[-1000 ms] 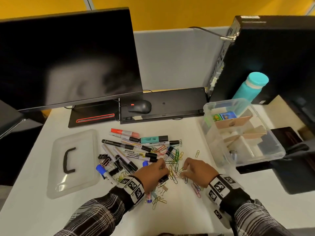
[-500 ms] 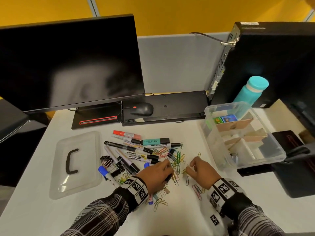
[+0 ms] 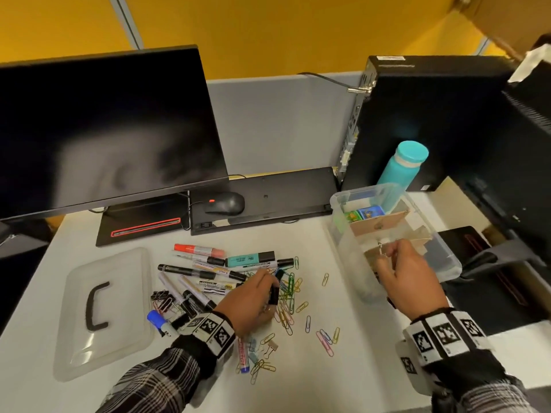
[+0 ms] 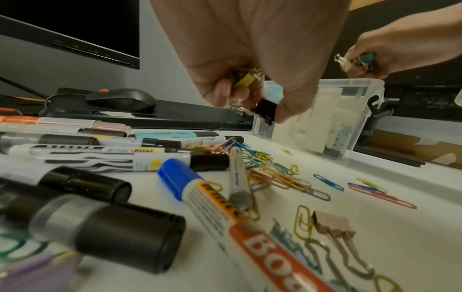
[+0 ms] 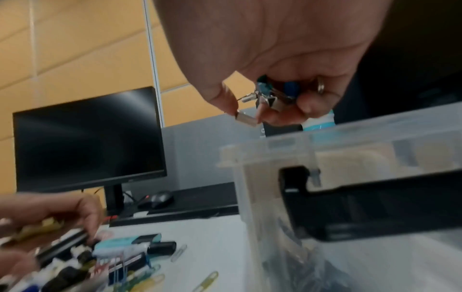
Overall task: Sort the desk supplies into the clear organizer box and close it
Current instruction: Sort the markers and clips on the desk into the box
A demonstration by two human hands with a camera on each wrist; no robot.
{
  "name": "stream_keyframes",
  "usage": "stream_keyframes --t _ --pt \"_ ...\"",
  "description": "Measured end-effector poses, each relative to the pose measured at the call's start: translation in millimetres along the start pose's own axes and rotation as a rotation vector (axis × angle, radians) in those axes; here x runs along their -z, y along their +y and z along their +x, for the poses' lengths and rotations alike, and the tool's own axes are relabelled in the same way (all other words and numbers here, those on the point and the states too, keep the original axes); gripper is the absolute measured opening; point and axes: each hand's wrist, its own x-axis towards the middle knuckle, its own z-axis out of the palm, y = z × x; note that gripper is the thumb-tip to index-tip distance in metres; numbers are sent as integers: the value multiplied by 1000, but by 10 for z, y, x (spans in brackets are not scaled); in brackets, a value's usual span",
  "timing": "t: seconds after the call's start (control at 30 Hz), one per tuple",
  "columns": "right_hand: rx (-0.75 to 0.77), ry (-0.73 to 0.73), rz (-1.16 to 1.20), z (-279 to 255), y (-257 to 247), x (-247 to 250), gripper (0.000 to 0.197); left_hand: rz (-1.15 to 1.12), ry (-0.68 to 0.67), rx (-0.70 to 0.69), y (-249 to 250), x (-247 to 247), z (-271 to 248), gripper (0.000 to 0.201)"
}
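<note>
The right hand (image 3: 408, 272) pinched small metal binder clips (image 5: 265, 98) over the clear plastic organizer box (image 3: 447, 254); it should release them just below the fingertips. The left hand (image 3: 253, 299) gripped a black binder clip (image 4: 266, 109).

The clear organizer box (image 3: 441, 242) stands open at the right of the desk (image 3: 357, 293), cardboard dividers splitting it into compartments, small coloured items in the far one; its clear lid (image 3: 98, 311) with a black handle lies flat, well apart at the left; between them markers (image 3: 202, 272) lie side by side, with coloured paper clips (image 3: 287, 293) strewn just beside; small binder clips (image 5: 265, 94) are pinched above the box; a black binder clip (image 4: 266, 111) is gripped over the pile.
</note>
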Motion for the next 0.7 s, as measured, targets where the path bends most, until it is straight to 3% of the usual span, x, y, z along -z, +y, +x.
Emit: stream_keyframes --t 0.13,0.23,0.37,0.47,0.57,0.7 --pt "81 -98 -133 43 92 -144 14 15 20 -24 61 -39 75 41" --pt "120 -147 -47 40 133 -157 18 1 38 -37 91 -96 119 40" --pt "97 75 96 18 253 -11 16 -7 53 -41 150 -117 157 39" --pt "63 290 -36 105 439 94 23 -49 88 -39 291 -50 227 36" --pt "-84 317 -170 209 623 64 41 -71 155 -90 569 80 387 35" --pt "-164 296 -81 231 781 -92 52 -103 246 -205 1049 212 644 37"
